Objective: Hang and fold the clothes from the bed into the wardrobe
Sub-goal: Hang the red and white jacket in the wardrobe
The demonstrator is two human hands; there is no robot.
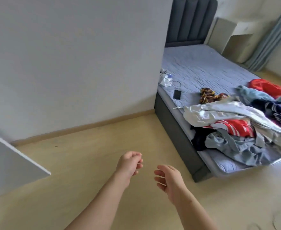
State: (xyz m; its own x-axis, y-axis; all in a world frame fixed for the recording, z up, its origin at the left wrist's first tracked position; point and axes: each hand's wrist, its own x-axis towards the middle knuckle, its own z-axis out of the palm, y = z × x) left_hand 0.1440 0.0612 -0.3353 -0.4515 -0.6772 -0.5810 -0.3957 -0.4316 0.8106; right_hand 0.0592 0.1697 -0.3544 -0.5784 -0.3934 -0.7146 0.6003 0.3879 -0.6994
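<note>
A pile of mixed clothes [242, 123] lies on the near end of the bed [202, 68], with a white garment on top and red, blue and dark pieces around it. A small patterned yellow and red garment [209, 95] lies apart, just behind the pile. My left hand [129, 163] and my right hand [169, 178] hang over the floor to the left of the bed, both empty, with loosely curled fingers. Neither hand touches anything. A white panel [12, 165] at the far left may be the wardrobe's door; the inside is out of view.
A black phone [176, 94] with a white cable lies on the bed's left edge, near a small white bundle [164, 78]. A white wall [70, 63] runs left of the bed. The dark bed frame [174, 138] stands right of my hands. Curtains [267, 35] hang at the far right.
</note>
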